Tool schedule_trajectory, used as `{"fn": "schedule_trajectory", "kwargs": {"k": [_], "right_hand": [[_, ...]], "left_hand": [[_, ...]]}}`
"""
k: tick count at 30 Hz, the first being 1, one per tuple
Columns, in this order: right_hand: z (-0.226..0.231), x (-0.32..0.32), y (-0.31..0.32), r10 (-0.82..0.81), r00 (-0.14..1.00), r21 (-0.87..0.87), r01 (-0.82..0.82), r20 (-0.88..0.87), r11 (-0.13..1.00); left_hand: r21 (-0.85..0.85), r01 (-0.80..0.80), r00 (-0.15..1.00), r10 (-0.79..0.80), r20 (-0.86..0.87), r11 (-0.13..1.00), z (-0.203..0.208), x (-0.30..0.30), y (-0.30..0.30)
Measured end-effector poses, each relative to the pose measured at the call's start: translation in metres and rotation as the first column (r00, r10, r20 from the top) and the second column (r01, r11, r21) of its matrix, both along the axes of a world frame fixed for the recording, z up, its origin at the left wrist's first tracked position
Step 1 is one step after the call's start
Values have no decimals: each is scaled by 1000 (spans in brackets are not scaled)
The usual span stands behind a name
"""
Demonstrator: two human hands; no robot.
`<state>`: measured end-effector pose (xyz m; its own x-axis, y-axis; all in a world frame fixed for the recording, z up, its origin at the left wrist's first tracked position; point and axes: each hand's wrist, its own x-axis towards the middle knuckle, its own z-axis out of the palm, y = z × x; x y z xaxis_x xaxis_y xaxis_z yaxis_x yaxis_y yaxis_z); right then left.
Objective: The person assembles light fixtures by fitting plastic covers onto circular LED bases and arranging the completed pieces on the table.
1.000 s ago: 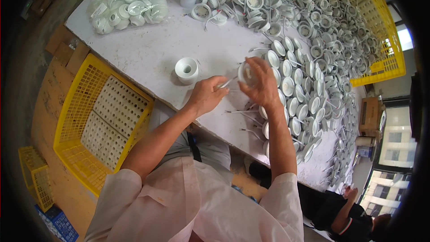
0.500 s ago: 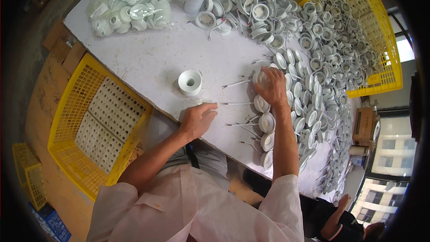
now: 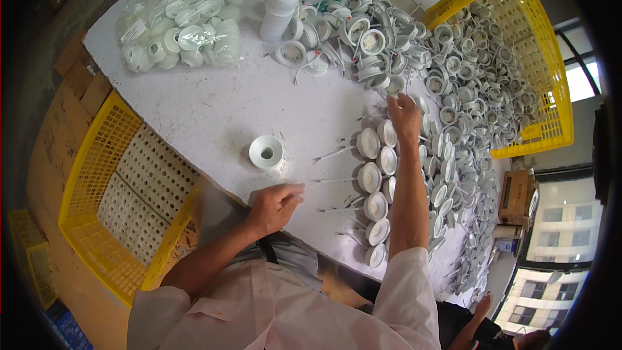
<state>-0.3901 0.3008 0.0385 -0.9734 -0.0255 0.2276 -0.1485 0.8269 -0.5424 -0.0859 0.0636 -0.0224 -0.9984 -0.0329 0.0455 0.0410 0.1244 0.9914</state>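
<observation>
My right hand [image 3: 405, 118] reaches over the far end of rows of round white lamp units [image 3: 370, 176] with wire leads. Its fingers bend downward there; what they grip is hidden beneath them. My left hand [image 3: 275, 207] hovers or rests by the near table edge, which I cannot tell apart. It holds nothing, its fingers loosely bent and the thumb apart. Just beyond it a white ring-shaped part [image 3: 266, 152] with a hole in its middle stands alone on the white table [image 3: 214, 116].
A clear bag of white cup-shaped parts [image 3: 184, 35] lies far left, beside a stack of white discs [image 3: 280, 8]. A tilted yellow crate [image 3: 562, 84] holds many ring housings, which spill onto the table. Another yellow crate [image 3: 81, 210] stands left. Another person's arm [image 3: 472, 327] shows lower right.
My right hand has moved away from the nearer lamp units to the far end of the rows. My left hand has hardly moved relative to the table. The whole view has shifted slightly.
</observation>
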Motion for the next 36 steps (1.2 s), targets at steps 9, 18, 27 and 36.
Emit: {"fn": "schedule_trajectory", "kwargs": {"k": [9,18,27,36], "right_hand": [[-23,-47,-33,-30,996,-95,38,82,995],[9,-2,-48,-40,999,-336,50,37,940],[50,77,-50,36,988,-676,-128,-149,725],[60,218,-38,335,941,-856,-132,51,501]], "left_hand": [[-27,-13,998,11,-57,1000,-1,2,-2],[-39,-29,999,28,-28,999,-6,4,-1],[41,-32,999,32,-13,999,7,15,4],[-128,-249,850,153,-505,960,110,-16,11]]}}
